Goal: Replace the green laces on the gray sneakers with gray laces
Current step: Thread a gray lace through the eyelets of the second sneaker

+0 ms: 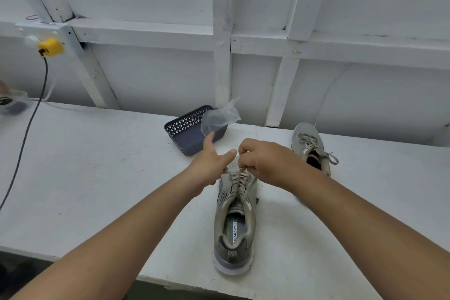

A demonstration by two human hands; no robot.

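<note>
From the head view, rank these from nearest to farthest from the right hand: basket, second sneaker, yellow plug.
1. Second sneaker, just right of the right hand.
2. Basket, behind and to the left.
3. Yellow plug, far left on the wall.

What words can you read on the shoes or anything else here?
"MEMORY FO": on the insole of the near sneaker; its last letters are hidden by the collar.
Green print beside it: too blurred to read.
Logo on that sneaker's left side: a mark, not readable.
Far sneaker, basket: no text.
</note>
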